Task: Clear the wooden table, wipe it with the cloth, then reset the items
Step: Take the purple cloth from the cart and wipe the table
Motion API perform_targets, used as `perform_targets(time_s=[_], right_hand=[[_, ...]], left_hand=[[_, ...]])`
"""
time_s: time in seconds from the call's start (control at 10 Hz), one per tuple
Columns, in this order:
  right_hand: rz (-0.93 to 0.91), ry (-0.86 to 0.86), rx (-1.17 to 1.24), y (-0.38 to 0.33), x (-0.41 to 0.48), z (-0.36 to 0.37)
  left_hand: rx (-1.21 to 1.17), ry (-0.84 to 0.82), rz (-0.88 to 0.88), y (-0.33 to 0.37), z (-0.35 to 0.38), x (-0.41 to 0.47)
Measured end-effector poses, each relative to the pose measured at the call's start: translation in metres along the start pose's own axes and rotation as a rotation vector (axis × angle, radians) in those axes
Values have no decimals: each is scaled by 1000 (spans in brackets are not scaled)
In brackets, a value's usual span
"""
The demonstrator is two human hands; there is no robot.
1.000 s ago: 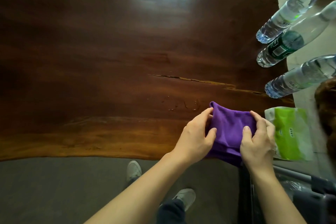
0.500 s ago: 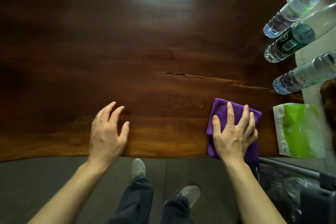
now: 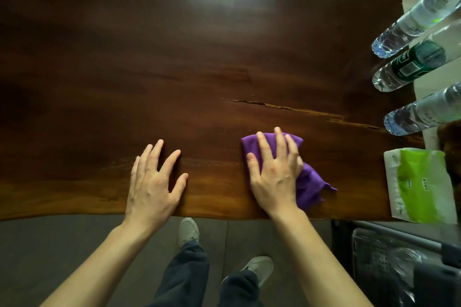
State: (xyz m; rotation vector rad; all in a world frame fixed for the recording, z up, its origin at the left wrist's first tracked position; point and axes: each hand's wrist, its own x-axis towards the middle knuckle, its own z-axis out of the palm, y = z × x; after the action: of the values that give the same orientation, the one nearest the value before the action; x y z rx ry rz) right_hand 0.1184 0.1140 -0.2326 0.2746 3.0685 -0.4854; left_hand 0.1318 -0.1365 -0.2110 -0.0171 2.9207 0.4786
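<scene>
Head view: purple cloth pressed under right hand on table

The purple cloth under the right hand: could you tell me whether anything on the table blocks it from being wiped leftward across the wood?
Only the left hand, flat on the wooden table near the front edge, lies left of the purple cloth pressed under the right hand. The bottles and tissue pack sit to the right, out of that path.
</scene>
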Motion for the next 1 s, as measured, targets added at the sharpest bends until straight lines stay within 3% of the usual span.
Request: perform_targets(time_s=[0.3,0.4,0.8,1.0], right_hand=[[-480,-89,-105,-18,-41,17],[-441,-50,-150,2,-34,13],[435,193,0,74,39,-24],[341,226,43,33,60,-9]], left_hand=[[29,-11,17,1,0,-1],[37,-15,10,2,0,-1],[42,-20,7,2,0,-2],[37,-29,2,1,0,-2]])
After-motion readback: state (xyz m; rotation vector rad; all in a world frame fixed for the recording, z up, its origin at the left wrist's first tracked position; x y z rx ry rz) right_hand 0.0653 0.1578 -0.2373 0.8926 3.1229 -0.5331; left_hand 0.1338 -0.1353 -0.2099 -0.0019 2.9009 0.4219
